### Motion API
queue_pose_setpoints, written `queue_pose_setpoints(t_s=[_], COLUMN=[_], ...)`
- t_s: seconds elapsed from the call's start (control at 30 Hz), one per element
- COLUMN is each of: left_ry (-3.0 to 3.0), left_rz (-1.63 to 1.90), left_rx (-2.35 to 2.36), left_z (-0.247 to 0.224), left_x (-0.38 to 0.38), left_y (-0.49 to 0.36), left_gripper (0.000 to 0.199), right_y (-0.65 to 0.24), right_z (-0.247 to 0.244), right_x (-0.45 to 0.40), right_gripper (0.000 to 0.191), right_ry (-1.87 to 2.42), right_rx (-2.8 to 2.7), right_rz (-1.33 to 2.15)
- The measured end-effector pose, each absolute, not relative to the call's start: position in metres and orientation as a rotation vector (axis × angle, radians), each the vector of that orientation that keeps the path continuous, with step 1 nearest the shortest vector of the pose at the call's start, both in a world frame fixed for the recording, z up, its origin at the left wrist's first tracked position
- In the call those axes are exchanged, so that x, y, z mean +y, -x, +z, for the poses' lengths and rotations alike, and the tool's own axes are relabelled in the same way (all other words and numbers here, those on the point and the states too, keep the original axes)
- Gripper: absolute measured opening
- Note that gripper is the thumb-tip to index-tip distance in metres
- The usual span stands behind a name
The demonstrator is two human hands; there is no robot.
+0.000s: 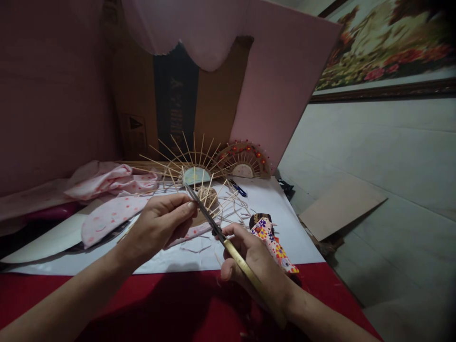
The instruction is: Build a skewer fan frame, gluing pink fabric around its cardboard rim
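My right hand (249, 256) is wrapped round the gold handles of large scissors (208, 216), whose dark blades point up and left. The blade tips lie beside the fingertips of my left hand (167, 221). That hand is closed in a pinch; what it holds is hidden or too small to name. Thin light sticks (210, 187) fan out just beyond both hands. Behind them stands a half-round fan frame with a pale green centre (195, 175) and long spread sticks. A ball of twine (207, 195) is partly hidden behind the scissors.
Dotted pink fabric (110, 218) lies at the left. A finished-looking fan with red flowers (242, 170) leans at the back, near blue-handled snips (238, 188). Flowered fabric (276, 247) lies right of my right hand. A cardboard box (217, 99) stands behind the white sheet (295, 228).
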State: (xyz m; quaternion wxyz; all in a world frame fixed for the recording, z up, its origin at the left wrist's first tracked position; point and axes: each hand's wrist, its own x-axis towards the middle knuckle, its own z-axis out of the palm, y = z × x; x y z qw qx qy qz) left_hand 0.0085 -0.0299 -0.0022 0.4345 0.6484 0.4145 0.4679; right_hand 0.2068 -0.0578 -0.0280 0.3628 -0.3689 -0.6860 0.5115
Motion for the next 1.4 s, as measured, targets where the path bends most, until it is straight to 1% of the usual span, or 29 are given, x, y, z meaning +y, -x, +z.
queue_pose_setpoints(t_s=[0.1,0.17,0.33,0.4,0.5,0.6,0.7,0.77,0.83,1.0,1.13,1.23,1.33,1.4], left_ry=[-1.363,-1.276,-1.244,-1.407,-1.839,-2.204,-2.312,-2.194,-1.939,-1.214,-0.984,-1.135,-1.528,-1.793], left_rz=[1.117,1.100,1.046,1.068,1.203,1.343,1.396,1.364,1.293,1.144,1.060,1.073,1.207,1.304], left_rx=[0.876,0.811,0.781,0.857,1.138,1.353,1.376,1.313,1.165,0.798,0.712,0.765,0.981,1.160], left_z=[-0.003,-0.003,-0.001,-0.001,-0.002,-0.003,-0.003,-0.002,-0.001,-0.002,-0.003,-0.004,-0.005,-0.005], left_x=[-0.027,-0.027,-0.029,-0.030,-0.033,-0.037,-0.038,-0.038,-0.036,-0.030,-0.027,-0.030,-0.034,-0.038], left_y=[-0.008,-0.009,-0.010,-0.011,-0.013,-0.016,-0.017,-0.016,-0.014,-0.011,-0.011,-0.012,-0.015,-0.017], left_gripper=[0.025,0.025,0.025,0.027,0.030,0.022,0.021,0.027,0.031,0.023,0.018,0.021,0.027,0.027], right_y=[-0.208,-0.209,-0.211,-0.210,-0.209,-0.208,-0.208,-0.208,-0.208,-0.209,-0.209,-0.208,-0.207,-0.206], right_z=[-0.028,-0.028,-0.029,-0.028,-0.026,-0.025,-0.026,-0.027,-0.029,-0.032,-0.031,-0.031,-0.030,-0.029], right_x=[-0.058,-0.057,-0.057,-0.057,-0.057,-0.058,-0.059,-0.058,-0.057,-0.056,-0.056,-0.056,-0.057,-0.059], right_gripper=[0.049,0.048,0.041,0.041,0.041,0.041,0.043,0.044,0.044,0.044,0.040,0.039,0.037,0.035], right_ry=[0.945,0.945,0.944,0.957,0.968,0.955,0.964,0.974,0.964,0.932,0.955,0.967,0.971,0.990], right_rx=[-1.785,-1.800,-1.838,-1.822,-1.774,-1.738,-1.739,-1.773,-1.806,-1.810,-1.806,-1.756,-1.730,-1.716], right_rz=[1.331,1.331,1.327,1.325,1.335,1.362,1.327,1.290,1.271,1.274,1.318,1.355,1.362,1.348])
